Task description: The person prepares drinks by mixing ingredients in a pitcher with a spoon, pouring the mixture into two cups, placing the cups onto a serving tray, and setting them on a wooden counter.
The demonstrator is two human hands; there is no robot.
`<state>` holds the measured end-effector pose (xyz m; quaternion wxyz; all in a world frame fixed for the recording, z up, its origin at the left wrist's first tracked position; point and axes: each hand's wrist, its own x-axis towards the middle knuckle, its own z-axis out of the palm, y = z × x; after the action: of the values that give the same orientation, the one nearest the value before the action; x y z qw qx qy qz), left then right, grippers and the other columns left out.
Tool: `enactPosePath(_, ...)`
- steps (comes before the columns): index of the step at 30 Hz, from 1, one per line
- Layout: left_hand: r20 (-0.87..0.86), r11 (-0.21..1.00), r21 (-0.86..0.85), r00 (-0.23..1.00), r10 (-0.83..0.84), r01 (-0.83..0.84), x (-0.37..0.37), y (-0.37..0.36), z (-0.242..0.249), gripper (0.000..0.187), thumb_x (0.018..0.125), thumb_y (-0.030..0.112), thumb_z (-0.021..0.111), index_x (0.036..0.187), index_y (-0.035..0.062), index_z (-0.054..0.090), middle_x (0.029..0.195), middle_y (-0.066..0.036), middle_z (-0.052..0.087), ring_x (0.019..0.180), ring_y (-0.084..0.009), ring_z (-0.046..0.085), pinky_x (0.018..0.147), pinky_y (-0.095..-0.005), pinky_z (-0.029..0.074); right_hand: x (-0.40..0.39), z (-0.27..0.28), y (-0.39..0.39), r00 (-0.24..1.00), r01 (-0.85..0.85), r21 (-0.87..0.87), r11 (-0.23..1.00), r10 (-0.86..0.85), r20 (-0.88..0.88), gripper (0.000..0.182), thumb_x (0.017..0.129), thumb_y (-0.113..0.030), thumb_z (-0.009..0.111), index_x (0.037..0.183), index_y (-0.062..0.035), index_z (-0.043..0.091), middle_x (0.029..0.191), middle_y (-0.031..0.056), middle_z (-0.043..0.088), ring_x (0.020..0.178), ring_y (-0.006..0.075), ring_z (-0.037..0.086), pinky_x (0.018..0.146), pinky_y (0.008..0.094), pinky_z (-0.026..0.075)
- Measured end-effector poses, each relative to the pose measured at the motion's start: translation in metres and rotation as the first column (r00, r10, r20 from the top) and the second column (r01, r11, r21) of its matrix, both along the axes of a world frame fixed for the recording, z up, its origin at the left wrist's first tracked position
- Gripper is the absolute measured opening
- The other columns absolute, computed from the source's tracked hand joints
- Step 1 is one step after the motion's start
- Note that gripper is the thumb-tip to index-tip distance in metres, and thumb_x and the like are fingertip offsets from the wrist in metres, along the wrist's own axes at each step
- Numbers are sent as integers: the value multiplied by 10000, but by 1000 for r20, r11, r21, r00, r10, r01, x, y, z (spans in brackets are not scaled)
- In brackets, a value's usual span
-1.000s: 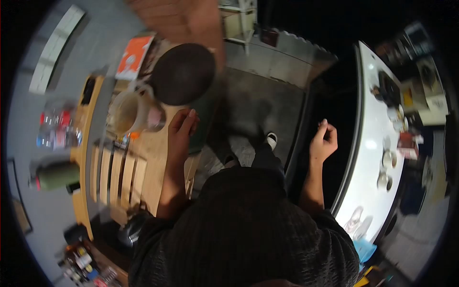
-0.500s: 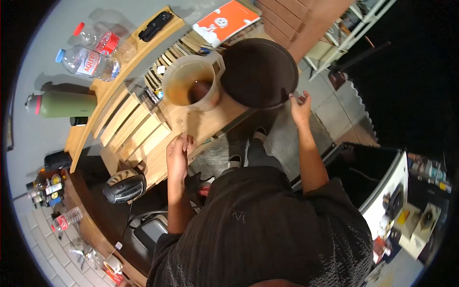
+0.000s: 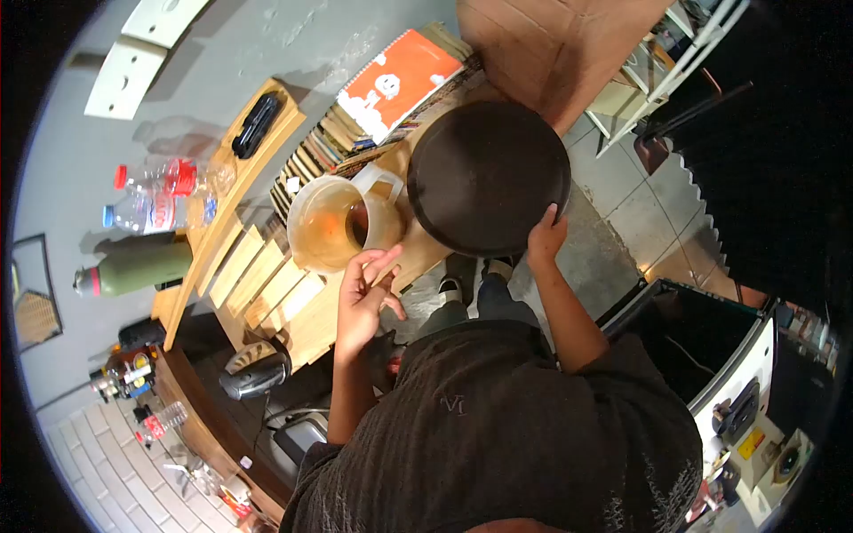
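Far left, a green flask (image 3: pixel 138 266) lies on its side, and above it two clear plastic bottles (image 3: pixel 164 194) with red labels; the lettering is too small to read. Next, a black case (image 3: pixel 256 125) sits on the wooden shelf (image 3: pixel 233 206). Then the clear plastic pitcher (image 3: pixel 333 224) on the wooden counter (image 3: pixel 311 311), a shallow pool of amber liquid in its bottom. An orange booklet (image 3: pixel 400 78) with a white cartoon figure lies on a stack; its writing cannot be made out. The left hand (image 3: pixel 364 298) hovers just beside the pitcher's near wall, fingers spread wide, holding nothing. Rightward, the round dark tray (image 3: pixel 487 173) sits at the counter's edge, just beside the pitcher. The right hand (image 3: pixel 546 238) clasps its near rim, thumb on top, the fingers hidden beneath. At far right, cluttered items sit cut off in darkness.
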<state>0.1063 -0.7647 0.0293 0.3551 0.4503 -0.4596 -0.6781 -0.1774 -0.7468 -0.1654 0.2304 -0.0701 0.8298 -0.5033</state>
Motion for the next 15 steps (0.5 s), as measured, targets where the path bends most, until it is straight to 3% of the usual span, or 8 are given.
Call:
enactPosePath(1, 3, 1000, -1, 1000, -12, 12, -5, -3, -3, 400, 853, -130, 377, 1209, 47, 414, 1323, -213, 498, 892, -203, 663, 1035, -385, 370, -9, 0, 10, 1000, 25, -2, 1000, -25, -3, 497, 984, -390, 408, 1175, 59, 502, 1105, 218, 563, 996, 341, 564, 838, 439, 439)
enactPosePath(3, -26, 986, 56, 988, -155, 157, -14, -12, -8, 367, 871, -106, 372, 1200, 49, 420, 1313, -204, 508, 996, -268, 645, 1058, -424, 350, -29, 10, 33, 998, -16, -90, 996, 10, -63, 456, 976, -388, 432, 969, 51, 555, 896, 160, 589, 803, 261, 567, 742, 400, 440)
enactPosePath(4, -25, 974, 94, 979, -204, 206, -21, -14, -6, 359, 880, -96, 346, 1199, 50, 424, 1354, -193, 473, 1150, -306, 561, 1067, -443, 338, -32, 23, 45, 989, 27, -181, 983, -52, -136, 411, 977, -359, 461, 855, 25, 543, 773, 95, 561, 692, 176, 510, 657, 351, 427)
enactPosePath(7, -178, 928, 157, 933, -311, 339, -38, -20, -15, 378, 879, -97, 317, 1213, 48, 421, 1395, -183, 429, 1141, -310, 567, 1069, -436, 328, -50, 35, 95, 977, 107, -215, 971, -143, -158, 370, 975, -328, 492, 836, 11, 543, 740, 57, 561, 659, 140, 497, 627, 319, 429)
enactPosePath(9, -239, 872, 100, 863, -446, 479, -46, -26, -23, 389, 874, -90, 317, 1216, 51, 435, 1426, -169, 388, 1184, -286, 529, 1060, -407, 329, -43, 78, 123, 947, 282, -222, 933, -308, -94, 349, 974, -322, 508, 867, 7, 555, 750, 31, 564, 673, 113, 492, 622, 300, 424)
enactPosePath(11, -53, 873, -23, 872, -487, 487, -55, -28, -28, 325, 901, -3, 385, 1209, 52, 472, 1390, -149, 423, 1227, -247, 477, 1017, -369, 368, -31, 100, 161, 945, 302, -304, 903, -327, -32, 354, 979, -339, 496, 886, -4, 561, 741, 3, 551, 676, 90, 477, 625, 279, 413)
enactPosePath(13, 22, 827, -89, 832, -555, 555, -67, -25, -32, 299, 914, 40, 419, 1205, 53, 491, 1372, -138, 440, 1249, -228, 451, 995, -349, 388, -10, 111, 198, 889, 414, -277, 867, -451, -84, 346, 982, -341, 489, 916, -10, 567, 746, -11, 538, 691, 74, 462, 639, 257, 401)
enactPosePath(15, 5, 817, 165, 828, -561, 552, -81, -15, -36, 299, 938, 187, 503, 1212, 75, 465, 1383, -92, 423, 1227, -231, 442, 979, -364, 369, 17, 127, 233, 818, 550, -240, 800, -574, -41, 351, 983, -346, 488, 958, -7, 577, 763, -18, 529, 700, 69, 452, 649, 232, 389)
